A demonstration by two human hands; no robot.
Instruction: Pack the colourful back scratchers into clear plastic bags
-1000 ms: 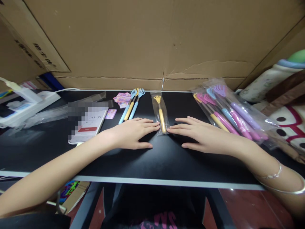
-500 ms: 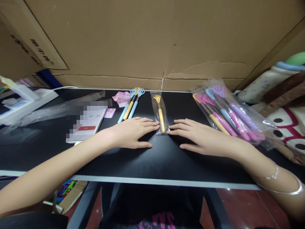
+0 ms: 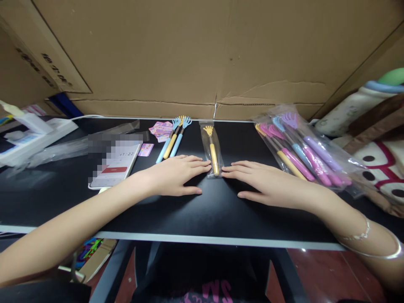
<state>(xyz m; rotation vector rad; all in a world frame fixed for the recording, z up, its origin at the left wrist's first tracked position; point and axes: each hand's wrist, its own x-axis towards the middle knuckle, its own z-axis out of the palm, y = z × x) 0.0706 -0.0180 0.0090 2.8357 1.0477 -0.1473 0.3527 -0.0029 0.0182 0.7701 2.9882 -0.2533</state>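
A yellow back scratcher with a hand-shaped head (image 3: 214, 156) lies inside a clear plastic sleeve (image 3: 205, 145) on the black table. My left hand (image 3: 176, 174) rests flat to its left, fingers spread, the tips at the sleeve's edge. On the other side my right hand (image 3: 268, 182) lies flat too, its fingertips close to or touching the sleeve's lower right edge. Neither hand grips anything. Beyond my left hand lie three unwrapped back scratchers (image 3: 173, 143), two blue and one yellow. Several more in pink, blue, purple and yellow fill a clear bag (image 3: 299, 147) to the right.
Small pink printed cards (image 3: 161, 129) and a phone (image 3: 121, 162) lie at left, near crumpled clear plastic (image 3: 72, 143) and a white power strip (image 3: 41, 139). Cardboard (image 3: 202, 54) walls the back. A pale bottle (image 3: 344, 107) and a plush bag (image 3: 383, 168) stand at right.
Almost nothing has moved. My right hand's fingers have shifted very slightly; the yellow back scratcher and my left hand stay in place.
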